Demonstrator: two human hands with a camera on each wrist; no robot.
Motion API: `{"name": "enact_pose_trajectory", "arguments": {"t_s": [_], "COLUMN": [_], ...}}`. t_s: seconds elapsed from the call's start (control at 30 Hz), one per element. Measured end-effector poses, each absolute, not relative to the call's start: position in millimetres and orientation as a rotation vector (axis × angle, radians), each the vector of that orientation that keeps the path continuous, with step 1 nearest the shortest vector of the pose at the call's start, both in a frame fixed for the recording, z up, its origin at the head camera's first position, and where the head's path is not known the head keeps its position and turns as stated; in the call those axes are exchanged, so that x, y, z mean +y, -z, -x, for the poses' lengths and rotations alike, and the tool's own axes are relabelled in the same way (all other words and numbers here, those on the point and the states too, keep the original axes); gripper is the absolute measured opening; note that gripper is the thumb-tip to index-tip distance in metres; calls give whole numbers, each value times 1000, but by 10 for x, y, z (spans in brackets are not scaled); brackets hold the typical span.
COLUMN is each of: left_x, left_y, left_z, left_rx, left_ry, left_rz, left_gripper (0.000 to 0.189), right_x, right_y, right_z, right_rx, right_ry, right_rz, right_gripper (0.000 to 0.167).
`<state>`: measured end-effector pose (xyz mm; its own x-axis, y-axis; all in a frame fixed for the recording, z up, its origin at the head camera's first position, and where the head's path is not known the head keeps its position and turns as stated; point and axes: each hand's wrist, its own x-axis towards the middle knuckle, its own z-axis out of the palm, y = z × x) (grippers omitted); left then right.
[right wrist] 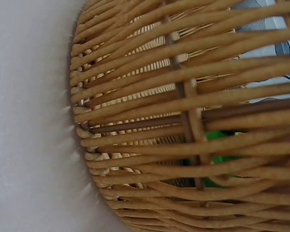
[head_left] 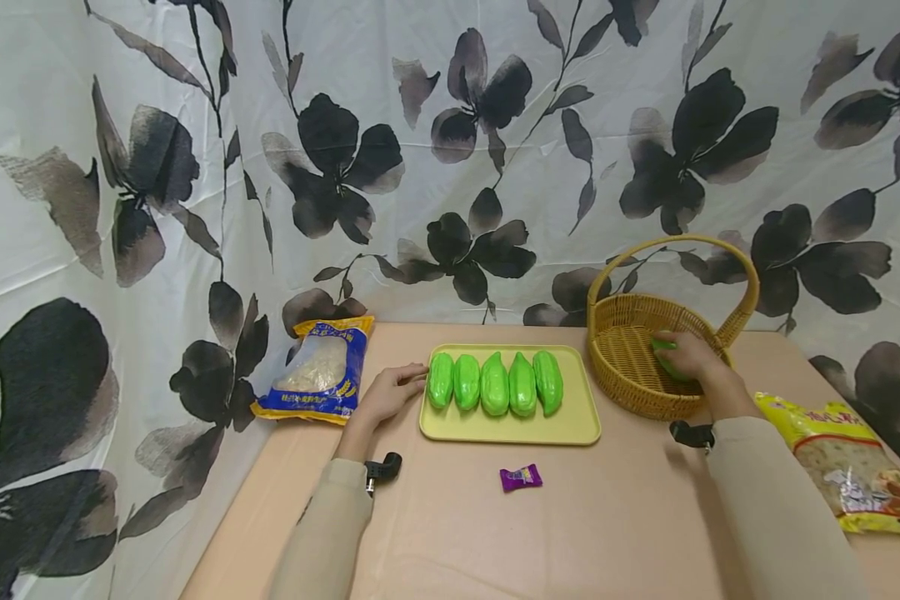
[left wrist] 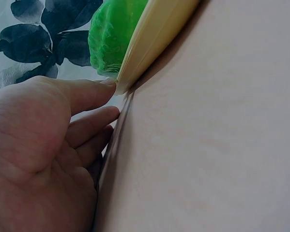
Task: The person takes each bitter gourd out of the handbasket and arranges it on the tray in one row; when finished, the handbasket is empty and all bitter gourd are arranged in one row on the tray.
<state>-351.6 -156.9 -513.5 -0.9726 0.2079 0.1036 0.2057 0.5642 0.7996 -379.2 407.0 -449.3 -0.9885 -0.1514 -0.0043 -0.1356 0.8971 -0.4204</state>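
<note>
Several bright green, bumpy bitter melons (head_left: 494,384) lie side by side on a yellow rectangular tray (head_left: 510,430). At the tray's left edge is my left hand (head_left: 392,393); the left wrist view shows its thumb (left wrist: 94,94) touching the rim, its other fingers loosely extended below. My right hand (head_left: 688,354) reaches inside a woven wicker basket (head_left: 621,385) and grips another green bitter melon (head_left: 669,360), partly hidden by the fingers. Through the basket's weave, the right wrist view shows only bits of green (right wrist: 220,152); the hand itself is mostly hidden there.
A blue and yellow bag (head_left: 318,371) lies left of the tray. A purple wrapped candy (head_left: 521,477) is in front of it. A yellow food bag (head_left: 847,467) lies beside the right forearm. The basket's arched handle (head_left: 682,239) rises above it; a floral curtain (head_left: 450,150) hangs behind.
</note>
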Motion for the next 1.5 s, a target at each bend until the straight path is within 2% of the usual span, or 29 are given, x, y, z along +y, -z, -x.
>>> {"name": "enact_pose_trajectory", "arguments": {"t_s": [0.23,0.53,0.67,0.93,1.17,1.5], "left_x": [-1580,-1585,-1588,-1571,-1565,-1567], "left_y": [5134,5143,5149,5137,5128,5143], "left_z": [3513,3534,3531,3512,3498,3509], "left_rx": [2781,2780,2778,2765,2779,2771], "left_ry": [-1416,-1408,-1414,-1436,-1428,-1418], "left_rz": [-363,-380,-366,-378,-383,-370], "left_gripper": [39,38,39,40,39,39], "right_x": [4045,3941,3789,3473,3242,3061], "right_y": [4493,4344,4202,4012,3984,3939], "right_z": [3813,3758,3688,3393,3161,3064], "right_rx": [3092,3190,3235,3184,3170,3142], "right_ry": [725,1079,1263,1550,1581,1451], "right_rz": [191,119,210,157,270,434], "right_gripper": [51,56,55,61,57,61]}}
